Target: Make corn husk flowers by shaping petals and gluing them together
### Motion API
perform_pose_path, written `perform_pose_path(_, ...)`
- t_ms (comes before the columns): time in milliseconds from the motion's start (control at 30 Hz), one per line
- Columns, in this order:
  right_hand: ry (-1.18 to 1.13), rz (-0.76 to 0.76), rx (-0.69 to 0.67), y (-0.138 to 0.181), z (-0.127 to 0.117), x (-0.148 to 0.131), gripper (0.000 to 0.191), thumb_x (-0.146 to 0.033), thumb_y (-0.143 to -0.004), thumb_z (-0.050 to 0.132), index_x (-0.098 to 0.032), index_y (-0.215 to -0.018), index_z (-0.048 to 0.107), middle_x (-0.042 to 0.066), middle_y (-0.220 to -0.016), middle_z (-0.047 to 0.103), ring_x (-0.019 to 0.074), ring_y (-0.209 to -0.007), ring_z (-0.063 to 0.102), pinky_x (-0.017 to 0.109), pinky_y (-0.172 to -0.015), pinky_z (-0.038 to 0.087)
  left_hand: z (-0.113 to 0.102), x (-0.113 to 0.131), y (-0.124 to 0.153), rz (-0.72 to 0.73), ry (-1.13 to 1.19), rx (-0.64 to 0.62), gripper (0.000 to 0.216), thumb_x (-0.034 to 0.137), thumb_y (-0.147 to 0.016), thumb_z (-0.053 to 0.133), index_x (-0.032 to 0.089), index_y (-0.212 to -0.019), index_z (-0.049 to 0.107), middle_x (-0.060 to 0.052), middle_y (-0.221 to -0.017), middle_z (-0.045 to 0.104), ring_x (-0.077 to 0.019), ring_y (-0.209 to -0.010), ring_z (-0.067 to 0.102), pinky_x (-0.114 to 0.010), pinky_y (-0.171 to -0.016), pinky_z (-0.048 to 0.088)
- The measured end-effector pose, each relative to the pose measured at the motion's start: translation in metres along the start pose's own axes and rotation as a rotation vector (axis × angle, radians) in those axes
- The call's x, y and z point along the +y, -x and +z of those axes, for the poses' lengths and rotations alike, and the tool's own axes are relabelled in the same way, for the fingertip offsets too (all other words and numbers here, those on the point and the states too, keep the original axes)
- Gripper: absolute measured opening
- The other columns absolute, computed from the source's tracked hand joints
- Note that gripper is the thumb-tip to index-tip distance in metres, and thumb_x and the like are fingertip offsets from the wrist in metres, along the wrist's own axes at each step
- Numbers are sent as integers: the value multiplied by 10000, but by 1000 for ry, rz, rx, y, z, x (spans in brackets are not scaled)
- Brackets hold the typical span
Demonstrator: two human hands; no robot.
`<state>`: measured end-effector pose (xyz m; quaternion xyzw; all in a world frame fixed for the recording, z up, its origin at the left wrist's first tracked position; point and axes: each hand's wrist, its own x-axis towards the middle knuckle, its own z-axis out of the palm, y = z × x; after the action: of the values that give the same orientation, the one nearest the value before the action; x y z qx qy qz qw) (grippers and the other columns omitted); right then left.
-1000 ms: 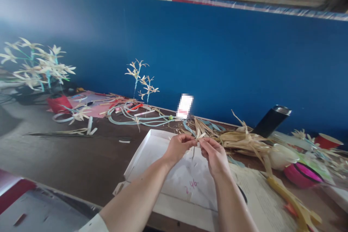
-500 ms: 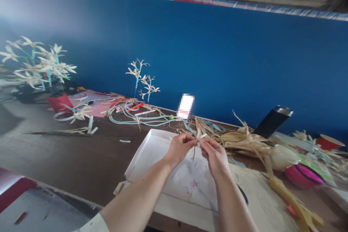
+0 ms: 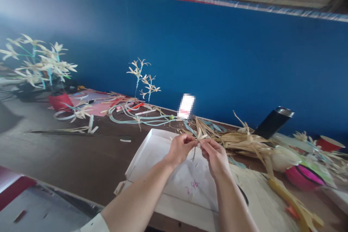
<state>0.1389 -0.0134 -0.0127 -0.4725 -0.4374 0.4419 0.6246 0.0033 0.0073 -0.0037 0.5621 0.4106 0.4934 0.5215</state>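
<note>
Between my two hands is a small pale flower (image 3: 201,135) with narrow petals that look like dried husk. Its thin stem hangs below my fingers. My left hand (image 3: 182,147) is closed in a pinch at the flower's base. From the other side, my right hand (image 3: 214,151) pinches the same spot with thumb and forefinger. Both hands are above a white cardboard box lid (image 3: 160,156) with pink handwriting in it. Just behind the flower lies a heap of dried husks (image 3: 239,140).
A potted bunch of pale flowers (image 3: 49,63) stands far left. Two flower sprigs (image 3: 138,70), pale-blue cord (image 3: 122,119) and a blurred-out bright phone-like rectangle (image 3: 186,106) are at the back. Right are a leaning black flask (image 3: 273,122), a pink bowl-like item (image 3: 303,177) and a yellow-handled tool (image 3: 293,203).
Almost nothing differs. Both hands keep their pinch on the flower, and the whole view has shifted very slightly.
</note>
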Motion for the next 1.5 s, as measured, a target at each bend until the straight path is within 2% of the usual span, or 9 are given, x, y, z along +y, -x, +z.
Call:
perform_pose_path(433, 29, 0, -23, 2, 2, -4, 266, -407, -670, 708, -153, -698, 634, -36, -523, 436, 65, -435, 281, 233, -414, 175, 3, -2, 0, -19, -17, 45, 220, 361, -654, 666, 150, -701, 625, 9, -639, 600, -101, -577, 496, -210, -539, 363)
perform_pose_path(833, 51, -12, -20, -1, 1, 2, 255, -409, -672, 699, -171, -690, 611, -57, -486, 388, 72, -435, 273, 235, -424, 170, 5, -12, -1, 44, -93, 86, 235, 390, -687, 645, 167, -760, 658, -18, -716, 666, -134, -661, 579, -214, -586, 404)
perform_pose_path(1000, 83, -11, 4, 0, 2, 0, 248, -399, -671, 708, -170, -742, 644, -50, -503, 404, 79, -449, 286, 236, -429, 174, 4, -8, 0, 33, -76, 87, 262, 410, -683, 650, 173, -789, 684, -28, -745, 688, -153, -691, 603, -227, -611, 423)
perform_pose_path(1167, 211, -81, 39, 0, 0, 1, 280, -424, -672, 699, -171, -788, 677, -26, -536, 470, 99, -474, 342, 243, -444, 244, 2, -10, -1, 49, -64, 71, 293, 425, -695, 637, 173, -831, 700, -44, -788, 697, -168, -723, 611, -233, -619, 431)
perform_pose_path(1367, 302, -114, 58, 1, 0, 0, 274, -433, -691, 677, -178, -791, 684, -22, -533, 490, 97, -466, 357, 235, -427, 257, 4, -16, -4, 22, 0, 96, 320, 400, -665, 675, 162, -878, 657, -28, -709, 670, -131, -621, 572, -211, -559, 404)
perform_pose_path(1500, 325, -118, 54, 0, -1, 1, 268, -425, -701, 669, -183, -813, 685, -17, -545, 514, 98, -471, 379, 232, -426, 270, 3, -13, -3, 23, -6, 85, 297, 395, -669, 671, 161, -851, 668, -39, -736, 679, -144, -660, 585, -220, -588, 419)
